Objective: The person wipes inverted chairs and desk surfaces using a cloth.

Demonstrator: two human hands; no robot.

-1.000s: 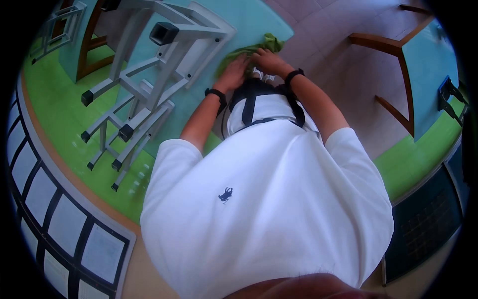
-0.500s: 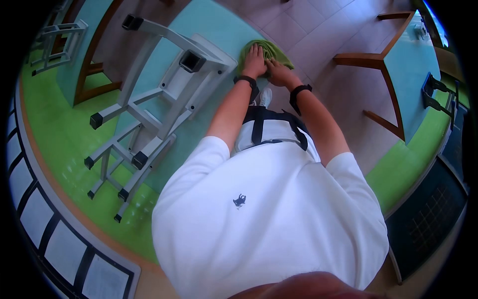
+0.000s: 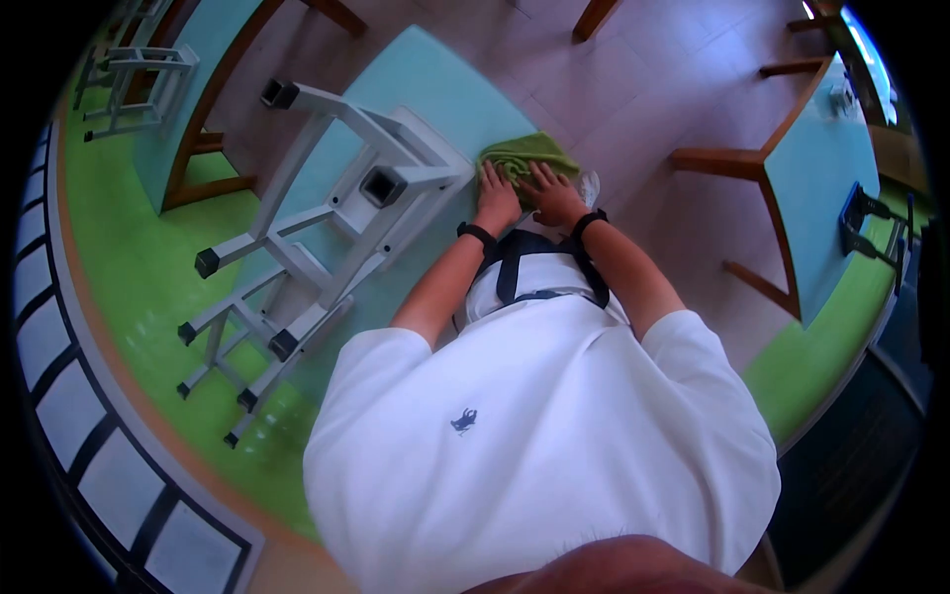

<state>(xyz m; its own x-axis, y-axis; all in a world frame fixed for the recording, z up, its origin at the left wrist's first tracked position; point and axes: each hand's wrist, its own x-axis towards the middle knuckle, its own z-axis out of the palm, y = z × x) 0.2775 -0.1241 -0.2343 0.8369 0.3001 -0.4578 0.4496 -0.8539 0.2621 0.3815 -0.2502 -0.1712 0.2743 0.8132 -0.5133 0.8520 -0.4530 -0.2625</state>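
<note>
My left hand [image 3: 498,198] lies on a crumpled green cloth [image 3: 534,150] with its fingers stretched and spread. Beside it, my right hand [image 3: 556,198] rests on the same cloth, fingers also apart. Both palms face down, and each wrist wears a black band. The cloth sits at the edge of a light blue tabletop [image 3: 426,71], close to my waist. To the left of my hands, a grey-white stool [image 3: 341,213] lies upturned on the table, its black-capped legs pointing outward.
A second upturned stool [image 3: 287,297] is behind the first. Another blue table [image 3: 816,183] with wooden legs stands at right on a tiled floor [image 3: 633,109]. At far left are one more table [image 3: 188,109] and a stool [image 3: 148,84]. Green flooring [image 3: 129,287] runs along the left.
Both hands and the cloth have moved nearer to my body. My fingers are more spread, and the cloth lies wider. The whole view has shifted slightly.
</note>
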